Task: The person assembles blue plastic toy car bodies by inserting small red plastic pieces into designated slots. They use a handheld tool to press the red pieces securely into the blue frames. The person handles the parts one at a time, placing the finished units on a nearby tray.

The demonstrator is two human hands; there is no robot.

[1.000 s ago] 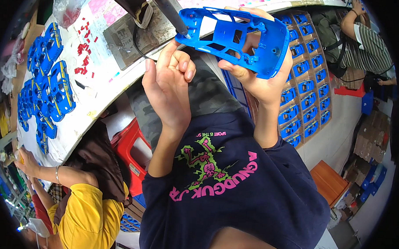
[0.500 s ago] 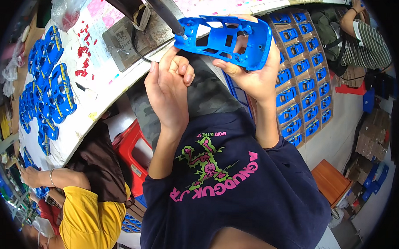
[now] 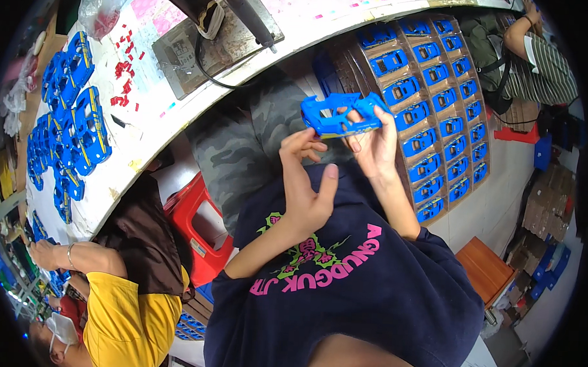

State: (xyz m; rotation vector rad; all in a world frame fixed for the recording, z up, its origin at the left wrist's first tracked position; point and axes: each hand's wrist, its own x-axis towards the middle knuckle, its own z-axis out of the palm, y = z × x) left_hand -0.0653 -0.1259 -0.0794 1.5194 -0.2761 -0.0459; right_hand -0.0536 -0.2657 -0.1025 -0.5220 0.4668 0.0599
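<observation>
A blue toy car body shell (image 3: pixel 335 120) is tilted on its side in front of my chest, with window openings and a yellow stripe along its lower edge. My right hand (image 3: pixel 377 146) grips its right end, some fingers reaching through an opening. Beneath the shell's left end is my left hand (image 3: pixel 303 187), thumb spread away and fingertips close to the shell; whether they touch it I cannot tell. The tip of a dark metal rod (image 3: pixel 260 37) on a bench machine is now apart from the shell.
A flat metal machine base (image 3: pixel 201 64) sits on the white table (image 3: pixel 150 123). Red bits (image 3: pixel 124 71) and several blue car shells (image 3: pixel 70 111) lie left. A compartment tray (image 3: pixel 414 90) of blue shells stands right. A co-worker in a yellow shirt (image 3: pixel 130 320) sits beside a red stool (image 3: pixel 202 229).
The shell has come away from the rod, down toward my chest, and turned onto its side. My left hand has moved down and right, staying near its left end.
</observation>
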